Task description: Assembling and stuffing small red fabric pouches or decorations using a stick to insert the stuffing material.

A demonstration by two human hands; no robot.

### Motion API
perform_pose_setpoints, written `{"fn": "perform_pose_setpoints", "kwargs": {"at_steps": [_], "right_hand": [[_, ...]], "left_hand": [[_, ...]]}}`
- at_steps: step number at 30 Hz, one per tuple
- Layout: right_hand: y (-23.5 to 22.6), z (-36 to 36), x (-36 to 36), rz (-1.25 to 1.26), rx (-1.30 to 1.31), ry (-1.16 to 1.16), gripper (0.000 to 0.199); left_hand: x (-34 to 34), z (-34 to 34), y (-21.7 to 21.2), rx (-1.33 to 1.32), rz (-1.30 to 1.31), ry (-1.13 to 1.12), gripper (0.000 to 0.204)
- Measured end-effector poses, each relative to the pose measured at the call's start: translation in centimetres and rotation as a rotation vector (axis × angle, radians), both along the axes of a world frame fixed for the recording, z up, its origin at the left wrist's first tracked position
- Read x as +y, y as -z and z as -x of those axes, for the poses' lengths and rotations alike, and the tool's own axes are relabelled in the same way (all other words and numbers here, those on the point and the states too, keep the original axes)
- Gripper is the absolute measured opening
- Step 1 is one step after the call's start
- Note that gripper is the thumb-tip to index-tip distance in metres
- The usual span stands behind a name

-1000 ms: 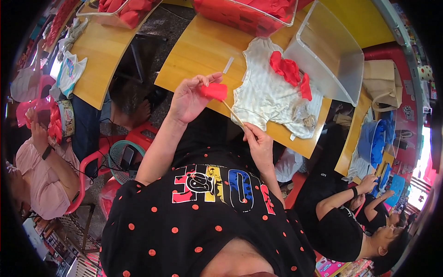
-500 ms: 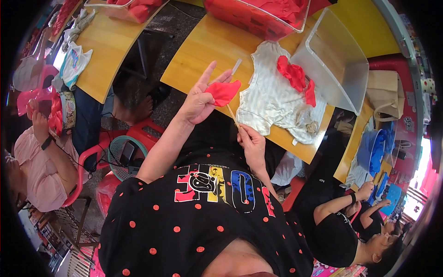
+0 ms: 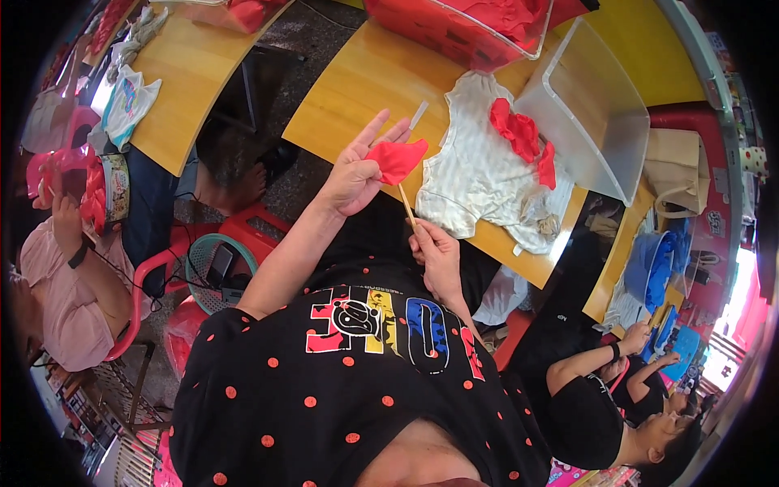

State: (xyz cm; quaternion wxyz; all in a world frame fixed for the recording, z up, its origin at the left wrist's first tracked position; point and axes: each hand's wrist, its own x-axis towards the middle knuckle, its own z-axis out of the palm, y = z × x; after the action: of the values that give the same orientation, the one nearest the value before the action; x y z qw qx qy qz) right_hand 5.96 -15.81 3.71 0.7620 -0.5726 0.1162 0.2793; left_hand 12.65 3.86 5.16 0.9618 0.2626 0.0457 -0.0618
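My left hand [image 3: 355, 177] pinches a small red fabric piece [image 3: 399, 161] between thumb and forefinger, its other fingers stretched out. A thin wooden stick [image 3: 407, 204] runs up to the lower edge of that fabric; its upper end is hidden there. Closed around the stick's lower part is my right hand [image 3: 438, 258], close to my body. Both hands are above the near edge of the wooden table [image 3: 345, 105]. Just right of them a white sleeveless garment [image 3: 458, 178] lies spread out, with crumpled red fabric pieces [image 3: 514, 130] on top.
A clear bin of red fabric [image 3: 462, 36] stands at the back, beside a tilted clear bin [image 3: 592, 97]. A small white strip [image 3: 419, 114] lies on the table. At left, a person works near a green basket [image 3: 213, 272]; at right, people work by a blue tub [image 3: 649, 272].
My right hand has shifted slightly left with the stick. My left hand keeps its pinch on the red fabric, almost unmoved.
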Motion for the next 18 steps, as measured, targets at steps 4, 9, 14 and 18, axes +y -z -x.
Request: {"fn": "perform_pose_setpoints", "kwargs": {"at_steps": [4,9,14,18], "right_hand": [[0.1,-0.1,0.1,0.035,0.019,-0.092,0.023],[0.5,-0.3,0.4,-0.046,0.043,-0.042,0.024],[0.2,-1.3,-0.1,-0.111,0.116,0.097,0.025],[0.6,-1.1,-0.4,-0.123,0.113,0.023,0.025]], "left_hand": [[0.2,0.2,0.6,0.047,0.1,0.018,0.074],[-0.1,0.1,1.6,0.122,0.116,0.002,0.05],[-0.8,0.8,1.9,0.14,0.018,0.009,0.044],[-1.1,0.9,1.5,0.17,0.057,-0.008,0.043]]}}
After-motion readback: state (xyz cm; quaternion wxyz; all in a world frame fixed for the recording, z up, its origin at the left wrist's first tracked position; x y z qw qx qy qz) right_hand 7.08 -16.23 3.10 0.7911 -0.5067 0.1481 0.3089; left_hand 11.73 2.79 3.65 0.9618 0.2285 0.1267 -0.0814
